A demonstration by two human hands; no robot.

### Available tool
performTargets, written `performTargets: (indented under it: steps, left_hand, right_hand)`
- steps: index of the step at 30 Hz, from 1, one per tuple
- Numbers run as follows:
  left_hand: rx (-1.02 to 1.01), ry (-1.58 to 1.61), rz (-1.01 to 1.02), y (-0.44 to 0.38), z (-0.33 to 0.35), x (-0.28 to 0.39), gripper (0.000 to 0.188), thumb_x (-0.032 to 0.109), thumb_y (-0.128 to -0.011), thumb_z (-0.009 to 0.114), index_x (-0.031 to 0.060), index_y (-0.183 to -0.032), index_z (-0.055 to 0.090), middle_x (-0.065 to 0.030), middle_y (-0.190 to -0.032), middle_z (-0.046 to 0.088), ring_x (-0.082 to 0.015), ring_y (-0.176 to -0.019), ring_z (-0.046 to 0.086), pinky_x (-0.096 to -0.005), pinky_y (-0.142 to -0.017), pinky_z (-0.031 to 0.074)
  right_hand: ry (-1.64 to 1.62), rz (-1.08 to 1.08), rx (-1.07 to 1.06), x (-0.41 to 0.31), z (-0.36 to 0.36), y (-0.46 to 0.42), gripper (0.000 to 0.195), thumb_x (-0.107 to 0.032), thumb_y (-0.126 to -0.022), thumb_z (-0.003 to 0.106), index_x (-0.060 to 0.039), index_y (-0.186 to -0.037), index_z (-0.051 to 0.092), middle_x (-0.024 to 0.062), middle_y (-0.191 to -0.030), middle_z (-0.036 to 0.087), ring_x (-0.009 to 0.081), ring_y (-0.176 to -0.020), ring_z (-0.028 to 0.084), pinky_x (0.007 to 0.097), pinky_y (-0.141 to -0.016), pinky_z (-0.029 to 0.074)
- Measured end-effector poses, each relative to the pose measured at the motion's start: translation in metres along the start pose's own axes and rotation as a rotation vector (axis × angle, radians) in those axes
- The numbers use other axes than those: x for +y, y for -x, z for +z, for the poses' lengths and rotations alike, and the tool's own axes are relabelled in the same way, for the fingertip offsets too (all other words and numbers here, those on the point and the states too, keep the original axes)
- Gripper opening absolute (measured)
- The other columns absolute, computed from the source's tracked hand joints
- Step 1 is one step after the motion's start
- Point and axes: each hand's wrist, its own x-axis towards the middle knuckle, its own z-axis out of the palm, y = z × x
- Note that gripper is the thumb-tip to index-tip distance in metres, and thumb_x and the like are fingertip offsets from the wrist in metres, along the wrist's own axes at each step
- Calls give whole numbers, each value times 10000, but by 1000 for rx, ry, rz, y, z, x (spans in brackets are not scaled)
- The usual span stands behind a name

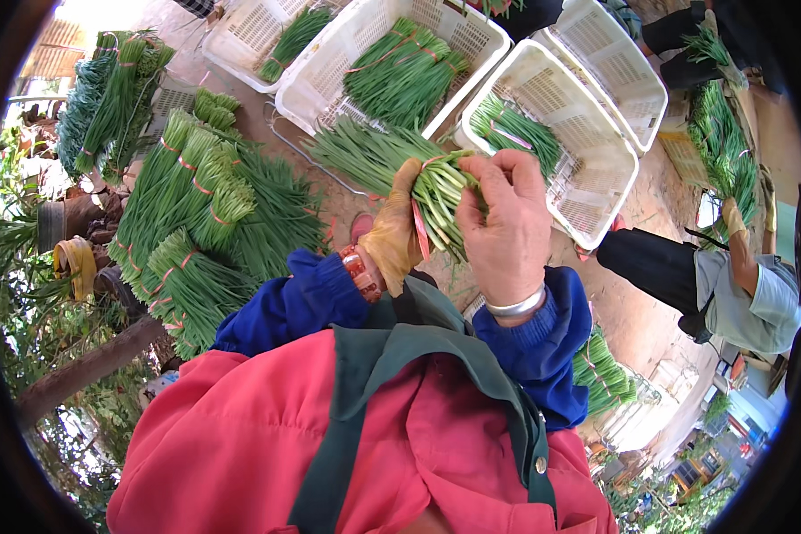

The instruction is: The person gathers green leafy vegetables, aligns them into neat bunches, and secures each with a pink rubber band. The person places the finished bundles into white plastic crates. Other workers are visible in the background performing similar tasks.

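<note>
My left hand (pixel 394 230), in a worn yellowish glove, grips a bunch of garlic chives (pixel 374 150) around its stems. The leaves point to the upper left and the pale stem ends to the lower right. A red-pink band (pixel 420 230) circles the bunch, and its loose tail hangs beside the gloved fingers. My bare right hand (pixel 507 213) has its curled fingertips against the stem ends; whether thumb and finger pinch a stem is hidden. Beyond my hands, a white plastic crate (pixel 314 63) holds banded chives (pixel 404 73). Another white crate (pixel 581 193) holds a smaller bundle (pixel 517 137).
Banded chive bundles (pixel 207 173) are heaped at left, with more bundles (pixel 117 93) behind them. Other white crates (pixel 240 40) (pixel 631 87) stand at the back. At right, a person (pixel 741 294) in gloves handles chives (pixel 721 147). A wooden pole (pixel 93 367) slants at lower left.
</note>
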Motion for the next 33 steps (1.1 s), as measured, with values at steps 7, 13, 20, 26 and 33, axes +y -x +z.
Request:
performTargets:
  steps: [7,13,20,26,33]
  left_hand:
    - [114,-120,138,2,-5,-1,492,486,-964,561,83,-1245,579,-108,-1170,669,-248,-1026,666,-408,-927,560]
    - [206,-63,131,-1,2,0,457,445,-958,595,36,-1161,608,-130,-1066,694,-253,-927,689,-398,-859,584]
    - [160,-51,106,-5,3,1,478,436,-962,590,23,-1203,592,-139,-1096,688,-269,-964,683,-418,-887,575]
    - [142,53,173,-9,-2,14,492,464,-951,598,44,-1208,599,-117,-1153,673,-269,-1024,662,-439,-928,556]
    - [87,24,189,-16,-2,17,479,468,-952,595,72,-1221,593,-117,-1177,664,-272,-1051,653,-458,-943,546]
  right_hand:
    - [-108,107,-44,13,2,13,179,9,-780,695,-21,-956,686,108,-944,558,276,-863,601,377,-726,504]
    - [-84,33,71,23,13,9,101,21,-803,667,-26,-891,651,109,-939,556,298,-849,591,377,-720,494]
    - [-156,-58,273,36,28,12,41,-31,-888,634,-18,-865,603,123,-934,555,254,-828,571,333,-726,472]
    - [-398,329,-66,47,-19,26,216,-141,-957,581,-9,-786,570,79,-840,481,180,-677,498,331,-606,414]
    - [-23,-135,-324,23,-42,36,257,-311,-858,705,-56,-891,687,103,-876,554,308,-711,556,419,-629,463]
